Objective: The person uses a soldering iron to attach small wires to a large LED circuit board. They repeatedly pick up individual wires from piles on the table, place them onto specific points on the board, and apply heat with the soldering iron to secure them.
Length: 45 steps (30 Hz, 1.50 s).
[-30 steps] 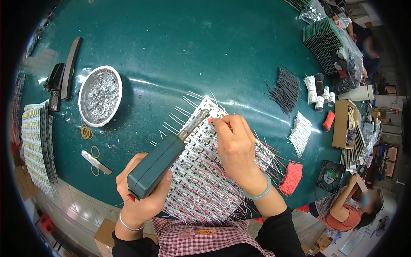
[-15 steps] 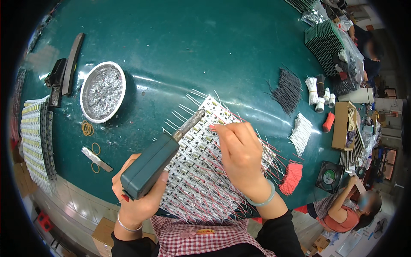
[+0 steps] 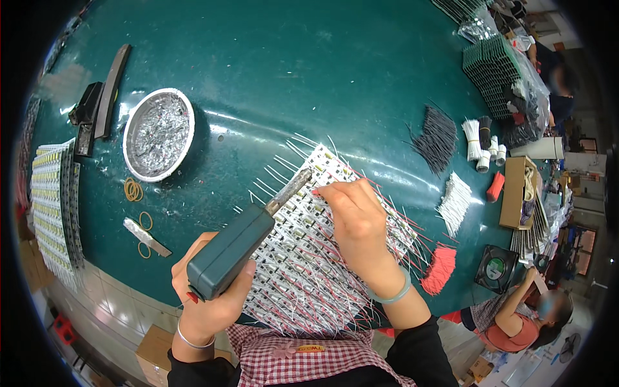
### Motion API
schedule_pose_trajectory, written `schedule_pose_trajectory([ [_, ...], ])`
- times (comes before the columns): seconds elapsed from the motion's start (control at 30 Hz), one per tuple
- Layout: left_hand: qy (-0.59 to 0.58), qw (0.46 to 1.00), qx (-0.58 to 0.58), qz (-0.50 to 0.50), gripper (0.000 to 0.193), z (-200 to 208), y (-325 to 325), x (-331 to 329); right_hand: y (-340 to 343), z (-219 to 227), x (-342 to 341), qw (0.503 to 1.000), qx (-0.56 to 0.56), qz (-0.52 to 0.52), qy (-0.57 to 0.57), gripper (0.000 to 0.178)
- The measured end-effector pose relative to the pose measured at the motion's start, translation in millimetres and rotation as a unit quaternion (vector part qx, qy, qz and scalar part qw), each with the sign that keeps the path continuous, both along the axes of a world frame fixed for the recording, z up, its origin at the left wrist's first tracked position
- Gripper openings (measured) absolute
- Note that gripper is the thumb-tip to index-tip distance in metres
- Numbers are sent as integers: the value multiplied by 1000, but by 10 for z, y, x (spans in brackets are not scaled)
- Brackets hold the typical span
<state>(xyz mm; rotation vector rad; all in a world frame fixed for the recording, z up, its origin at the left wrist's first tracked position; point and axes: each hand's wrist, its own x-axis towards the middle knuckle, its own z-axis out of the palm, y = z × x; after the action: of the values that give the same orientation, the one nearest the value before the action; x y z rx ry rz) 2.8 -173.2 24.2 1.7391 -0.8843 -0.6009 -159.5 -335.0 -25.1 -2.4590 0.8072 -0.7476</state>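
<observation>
Right-hand fingertips have shifted slightly left since half a second ago, narrowing the gap to the metal tip of the dark green tool (image 3: 233,253); compared with one second ago, they sit nearer along the panel of small circuit boards (image 3: 278,261). Held over the panel's left side, the tool has its long axis on a diagonal, butt end near left, tip pointing far right toward the panel's far corner; whether the tip touches the boards, I cannot tell. Left hand (image 3: 216,303) wraps closed around the tool's body, thumb along its right side; right hand (image 3: 360,222) is curled, thumb and forefinger pinched together on a small red piece (image 3: 315,192) just beside the tip, on its near right. White wires stick out past the panel's far left edge, red ones past its right edge; to the right on the green table (image 3: 271,77) lie a red wire pile (image 3: 440,271), a white wire pile (image 3: 455,205) and, farther off, a black wire pile (image 3: 436,142); far left stands a white bowl (image 3: 191,132) of shiny scraps.
</observation>
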Motion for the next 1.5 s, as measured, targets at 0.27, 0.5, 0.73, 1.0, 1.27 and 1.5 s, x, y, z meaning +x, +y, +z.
schedule_pose_trajectory([
  [0.27,10,1000,5,10,23,-18,-21,-8,-255,-66,-78,994,40,103,-21,26],
  [0.5,6,1000,13,5,24,-16,-13,7,-193,-11,-58,996,10,84,-21,27],
  [0.73,28,999,16,15,24,-11,9,9,-83,-2,-43,994,18,106,-9,28],
  [1.0,14,1000,20,13,23,-14,35,22,-158,-51,-61,999,-3,47,-10,25],
  [1.27,15,1000,10,13,22,-18,30,29,-102,-3,-57,999,-11,38,-4,28],
  [1.5,-5,1000,12,-6,21,-7,18,16,-5,-77,-60,998,-60,21,16,30],
])
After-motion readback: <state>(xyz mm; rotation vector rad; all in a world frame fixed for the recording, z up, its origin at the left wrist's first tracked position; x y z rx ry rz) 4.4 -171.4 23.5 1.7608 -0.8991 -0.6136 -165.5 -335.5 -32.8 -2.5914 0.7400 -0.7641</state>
